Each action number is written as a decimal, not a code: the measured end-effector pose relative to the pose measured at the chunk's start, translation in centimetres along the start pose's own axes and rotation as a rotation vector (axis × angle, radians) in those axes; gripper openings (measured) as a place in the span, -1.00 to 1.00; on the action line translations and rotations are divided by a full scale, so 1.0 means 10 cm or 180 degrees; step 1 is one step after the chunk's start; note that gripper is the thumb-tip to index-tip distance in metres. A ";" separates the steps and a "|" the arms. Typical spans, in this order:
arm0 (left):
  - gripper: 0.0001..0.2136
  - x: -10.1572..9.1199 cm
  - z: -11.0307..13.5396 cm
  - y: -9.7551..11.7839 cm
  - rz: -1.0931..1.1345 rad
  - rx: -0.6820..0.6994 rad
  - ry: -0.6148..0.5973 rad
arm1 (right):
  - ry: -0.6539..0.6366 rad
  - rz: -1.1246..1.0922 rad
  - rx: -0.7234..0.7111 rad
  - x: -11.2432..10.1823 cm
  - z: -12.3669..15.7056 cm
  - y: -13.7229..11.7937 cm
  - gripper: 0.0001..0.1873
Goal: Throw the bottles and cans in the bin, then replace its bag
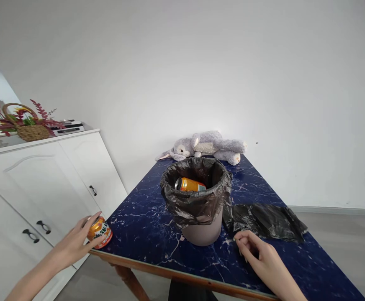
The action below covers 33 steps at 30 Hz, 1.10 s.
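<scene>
At eight o'clock from the bin (203, 235), the left hand (73, 243) is wrapped around a can (105, 232) at the counter (141, 225) edge; a loose grip could let it fall. The right hand (260, 254), half-curled, seems empty at four o'clock.

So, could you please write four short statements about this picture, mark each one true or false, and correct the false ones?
1. The left hand touches a cylindrical orange-and-red metal can. True.
2. An orange metal can lies inside a round greyish bin with a black plastic liner. True.
3. The right hand is inside that bin. False: it is to the right of the bin, near a flat piece of black plastic.
4. A long-eared grey plush toy sits upright on the blue marbled table. False: it is lying down at the far end.
</scene>
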<state>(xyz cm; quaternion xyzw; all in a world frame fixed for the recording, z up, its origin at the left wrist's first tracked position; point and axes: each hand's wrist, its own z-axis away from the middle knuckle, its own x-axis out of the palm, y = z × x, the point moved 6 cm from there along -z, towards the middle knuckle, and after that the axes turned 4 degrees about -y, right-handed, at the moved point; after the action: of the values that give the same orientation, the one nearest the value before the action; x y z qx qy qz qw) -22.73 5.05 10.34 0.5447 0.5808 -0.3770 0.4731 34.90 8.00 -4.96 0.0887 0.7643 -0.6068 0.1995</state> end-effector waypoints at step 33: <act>-0.55 -0.94 -0.57 3.27 0.1786 0.1784 0.0458 | 0.0059 -0.0102 -0.0030 -0.03 -0.01 -0.07 -0.61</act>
<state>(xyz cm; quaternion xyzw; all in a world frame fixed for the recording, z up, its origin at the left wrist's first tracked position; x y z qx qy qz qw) 8.49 11.93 23.44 0.8150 0.3158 -0.3379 0.3490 34.87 7.96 -4.19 0.0811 0.7703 -0.6054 0.1830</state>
